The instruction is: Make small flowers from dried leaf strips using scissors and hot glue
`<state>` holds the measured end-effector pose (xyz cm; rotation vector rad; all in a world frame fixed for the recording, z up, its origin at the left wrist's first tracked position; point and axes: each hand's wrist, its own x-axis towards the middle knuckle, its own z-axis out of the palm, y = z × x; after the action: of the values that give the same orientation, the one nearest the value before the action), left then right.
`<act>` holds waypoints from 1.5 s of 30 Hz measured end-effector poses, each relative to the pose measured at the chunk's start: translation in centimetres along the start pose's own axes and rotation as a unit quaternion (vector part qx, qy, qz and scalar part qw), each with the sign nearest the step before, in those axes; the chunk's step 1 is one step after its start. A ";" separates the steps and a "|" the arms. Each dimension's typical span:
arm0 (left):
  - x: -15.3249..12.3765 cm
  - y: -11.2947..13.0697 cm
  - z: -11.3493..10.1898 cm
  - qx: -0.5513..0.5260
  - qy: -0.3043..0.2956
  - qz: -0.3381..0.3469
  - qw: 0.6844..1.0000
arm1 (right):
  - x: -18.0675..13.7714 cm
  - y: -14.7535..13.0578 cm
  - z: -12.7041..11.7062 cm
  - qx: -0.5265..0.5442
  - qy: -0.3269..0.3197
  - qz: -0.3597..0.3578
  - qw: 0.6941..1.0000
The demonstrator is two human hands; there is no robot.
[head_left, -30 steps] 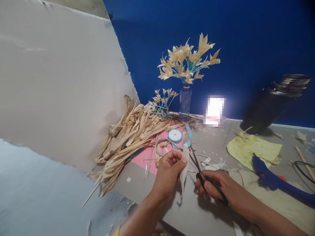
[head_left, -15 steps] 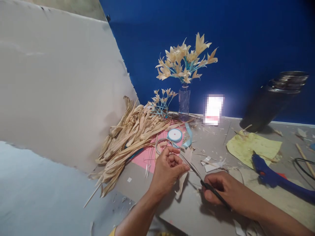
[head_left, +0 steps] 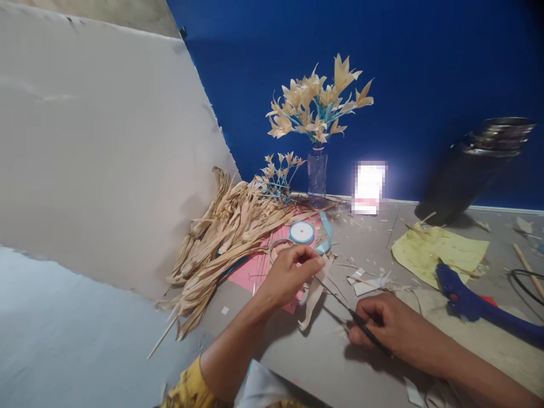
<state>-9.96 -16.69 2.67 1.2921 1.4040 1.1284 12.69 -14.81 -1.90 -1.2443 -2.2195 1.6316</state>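
The left hand (head_left: 288, 276) pinches the top of a pale strip of dry corn husk (head_left: 313, 300) with its thumb and fingertips. The strip hangs over the table (head_left: 331, 362), between the near edge and the spool of ribbon (head_left: 301, 232). The right hand (head_left: 382, 323) has its grip closed around the handles of the scissors (head_left: 361, 324). The thin blades look a little apart and point at the strip, close to the left fingers. I can't tell if they cut into it.

To do this well, the strip should be flat and a bit tight, because loose husk may fold between the blades. The left fingertips should stay clear of the sharp tips. Small, slow snips seem best, since dry husk can split. The big pile of corn husks (head_left: 229, 232) lies along the table's left edge, away from the blades.
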 end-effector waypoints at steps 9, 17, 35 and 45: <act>1.1 0.6 0.7 -0.108 0.146 0.012 0.983 | 0.6 0.1 -0.6 -0.011 0.140 0.008 0.990; -2.0 0.0 5.3 -0.131 0.053 -0.062 0.988 | -0.4 -1.8 0.0 0.238 0.201 -0.064 0.948; -2.2 -1.5 7.6 -0.403 0.000 -0.159 0.901 | -0.2 -1.2 -0.9 0.245 0.251 -0.080 0.933; -2.1 -1.4 8.4 -0.343 0.017 -0.149 0.927 | -0.4 -0.6 -1.1 0.222 0.269 -0.080 0.934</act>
<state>-1.89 -18.43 -0.18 0.5412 1.0324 1.2691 13.25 -14.32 -0.76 -1.1635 -1.4809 1.4008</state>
